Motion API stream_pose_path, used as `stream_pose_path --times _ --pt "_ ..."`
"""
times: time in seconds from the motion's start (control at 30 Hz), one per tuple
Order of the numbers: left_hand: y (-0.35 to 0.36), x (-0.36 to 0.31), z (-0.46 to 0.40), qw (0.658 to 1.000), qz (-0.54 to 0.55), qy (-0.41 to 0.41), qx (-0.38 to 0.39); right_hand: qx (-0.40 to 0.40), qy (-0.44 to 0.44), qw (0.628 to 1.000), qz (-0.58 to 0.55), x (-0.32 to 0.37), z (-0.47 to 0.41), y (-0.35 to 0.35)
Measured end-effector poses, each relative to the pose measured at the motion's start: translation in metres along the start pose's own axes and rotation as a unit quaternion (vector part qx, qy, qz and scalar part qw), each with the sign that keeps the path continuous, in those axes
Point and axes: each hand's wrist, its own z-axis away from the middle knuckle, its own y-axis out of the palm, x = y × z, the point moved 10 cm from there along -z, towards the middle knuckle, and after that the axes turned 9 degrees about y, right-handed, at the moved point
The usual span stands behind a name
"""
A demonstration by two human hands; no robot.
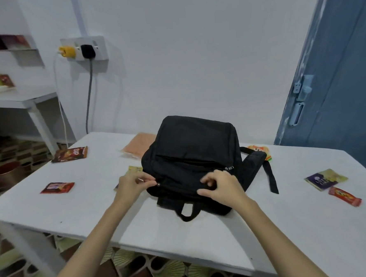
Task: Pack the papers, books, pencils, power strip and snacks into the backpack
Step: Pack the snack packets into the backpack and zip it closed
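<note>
Our left hand (130, 183) pinches the small metal zipper pull (158, 184) on the black fabric backpack (192, 159) lying mid-counter (118, 217); our right hand (220, 187) grips its fabric. Tugging crookedly, we could snag the zipper.

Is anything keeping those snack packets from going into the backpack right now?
Yes: the backpack looks zipped shut. The left hand pinches a zipper pull; the right hand grips the fabric.
</note>
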Motion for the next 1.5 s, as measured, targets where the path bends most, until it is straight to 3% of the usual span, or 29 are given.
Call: stream_pose_path --times 0.1,0.2,0.33,0.5,0.63,0.77,0.83,0.9,0.97,1.07,1.17,1.23,1.3,1.4,1.5 --pt "0.009 0.002 -0.011 0.993 0.044 -0.014 0.106 0.037 -0.057 0.993 -0.095 0.055 -0.012 0.018" --pt "0.0 0.017 -0.021 0.99 0.03 -0.008 0.14 0.073 -0.069 0.987 -0.128 0.091 -0.027 0.049" --pt "-0.038 0.062 -0.043 0.998 -0.003 -0.026 0.048 0.148 -0.043 0.98 -0.128 0.092 -0.031 0.086" --pt "-0.026 0.078 -0.079 0.999 -0.021 0.005 0.036 0.22 -0.007 0.969 -0.115 0.087 -0.029 0.097" --pt "-0.027 0.072 -0.114 0.996 -0.067 0.051 -0.038 0.267 0.013 0.957 -0.111 0.083 -0.029 0.097" --pt "-0.013 0.088 -0.116 0.998 -0.036 -0.011 -0.051 0.304 0.025 0.944 -0.125 0.08 -0.031 0.1" --pt "-0.003 0.105 -0.112 0.99 -0.125 -0.057 0.013 0.306 0.033 0.938 -0.16 0.079 -0.032 0.1" --pt "0.004 0.131 -0.099 0.948 -0.263 -0.135 0.12 0.282 0.045 0.931 -0.229 0.077 -0.034 0.095" --pt "0.005 0.153 -0.085 0.909 -0.303 -0.203 0.199 0.228 0.07 0.921 -0.309 0.073 -0.042 0.088" --pt "0.007 0.165 -0.083 0.924 -0.235 -0.221 0.206 0.144 0.104 0.903 -0.39 0.067 -0.053 0.078" --pt "-0.01 0.155 -0.093 0.968 -0.051 -0.226 0.099 0.118 0.13 0.87 -0.461 0.07 -0.057 0.078" --pt "-0.031 0.132 -0.103 0.982 0.027 -0.186 0.016 0.12 0.141 0.84 -0.51 0.075 -0.057 0.082" --pt "-0.046 0.091 -0.114 0.993 0.08 -0.09 -0.02 0.129 0.153 0.804 -0.56 0.083 -0.059 0.084" --pt "-0.035 0.012 -0.114 0.98 0.178 0.077 0.047 0.12 0.182 0.776 -0.591 0.085 -0.065 0.08" --pt "-0.001 -0.038 -0.101 0.955 0.186 0.173 0.153 0.11 0.175 0.776 -0.596 0.087 -0.067 0.069"
